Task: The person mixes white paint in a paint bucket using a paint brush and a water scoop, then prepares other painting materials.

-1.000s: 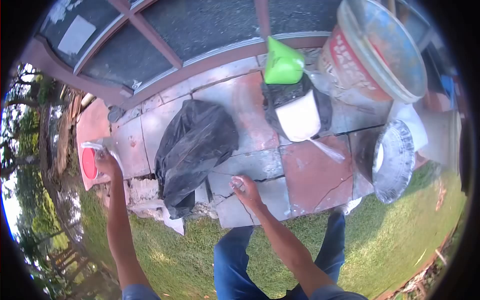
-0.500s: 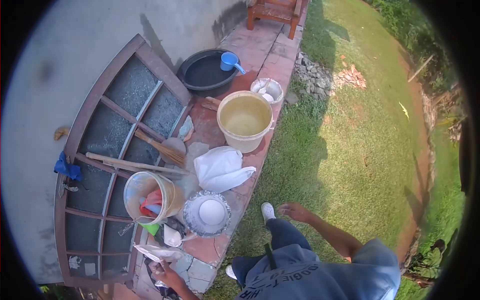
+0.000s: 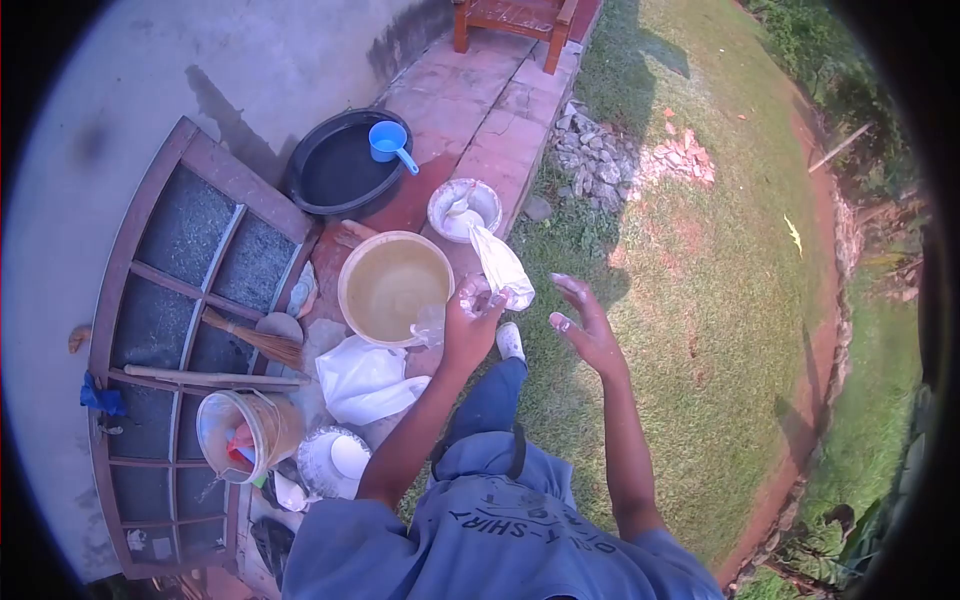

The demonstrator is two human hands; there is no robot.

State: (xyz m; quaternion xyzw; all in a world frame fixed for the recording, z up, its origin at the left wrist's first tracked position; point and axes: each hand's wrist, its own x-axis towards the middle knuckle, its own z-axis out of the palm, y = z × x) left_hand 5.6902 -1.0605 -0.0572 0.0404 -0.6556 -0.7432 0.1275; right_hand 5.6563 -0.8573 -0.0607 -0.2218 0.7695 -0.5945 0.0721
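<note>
A creased white bag (image 3: 503,268) leans in the left hand (image 3: 474,312).

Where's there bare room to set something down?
The paving between the black basin and bench, and the lawn beyond the right hand. It's crowded around the broom, tan bucket and the white bag beside it.

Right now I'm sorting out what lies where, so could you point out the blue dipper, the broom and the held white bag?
Blue dipper (image 3: 386,143): head view, on its cup.
Broom (image 3: 266,343): head view, on its bristles.
Held white bag (image 3: 502,266): head view, on its side.
</note>
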